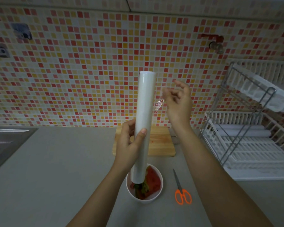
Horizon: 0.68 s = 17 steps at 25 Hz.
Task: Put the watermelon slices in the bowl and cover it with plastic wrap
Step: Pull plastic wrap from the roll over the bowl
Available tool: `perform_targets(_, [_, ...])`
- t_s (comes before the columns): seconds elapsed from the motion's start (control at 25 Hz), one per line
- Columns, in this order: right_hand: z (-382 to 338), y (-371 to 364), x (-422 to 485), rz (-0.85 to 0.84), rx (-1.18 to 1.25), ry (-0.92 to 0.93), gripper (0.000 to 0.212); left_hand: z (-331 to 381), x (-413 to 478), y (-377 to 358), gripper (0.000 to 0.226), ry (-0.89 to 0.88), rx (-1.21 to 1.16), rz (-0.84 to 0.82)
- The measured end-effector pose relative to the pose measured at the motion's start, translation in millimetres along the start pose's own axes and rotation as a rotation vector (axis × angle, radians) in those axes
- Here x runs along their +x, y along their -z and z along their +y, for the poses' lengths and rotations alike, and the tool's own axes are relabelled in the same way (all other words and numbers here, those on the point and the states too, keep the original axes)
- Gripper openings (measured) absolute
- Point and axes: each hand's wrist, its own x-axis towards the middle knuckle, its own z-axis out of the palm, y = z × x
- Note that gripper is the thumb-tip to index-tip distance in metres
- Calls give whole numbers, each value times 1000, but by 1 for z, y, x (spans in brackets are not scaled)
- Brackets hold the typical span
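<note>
A white bowl (156, 196) on the grey counter holds red watermelon slices (152, 179) with green rind. Above it my left hand (129, 145) grips a long white roll of plastic wrap (144, 115), held upright; the roll's lower end hides part of the bowl. My right hand (179, 102) is raised just right of the roll's upper half, fingers curled and pinching a thin clear edge of film (160, 104) that comes off the roll.
A wooden cutting board (161, 141) lies behind the bowl. Orange-handled scissors (181, 190) lie right of the bowl. A white dish rack (252, 136) stands at the right, with two more rolls inside. A steel sink (5, 143) sits at the left.
</note>
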Motion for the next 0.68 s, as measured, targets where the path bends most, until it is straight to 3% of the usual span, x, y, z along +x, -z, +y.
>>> perform_targets(0.08, [5,6,-6,-54,100,-97,40,5,5,1,26,-2,-34,1])
perform_targets(0.16, [12,9,-21,-219,131,-196,47,7,9,3,24,-4,-54,11])
perform_targets(0.24, [18,8,-35,-317,94,-164,30,6,11,4,23,-10,-42,-2])
perform_targets(0.36, [17,7,-35,-252,90,-87,5,7,12,6,27,-6,-40,-18])
perform_targets(0.56, [15,6,-29,-177,38,-113,7,12,20,8,28,-25,-76,-27])
perform_targets(0.68, [23,7,-42,-303,79,-173,29,15,25,9,27,-21,-108,2])
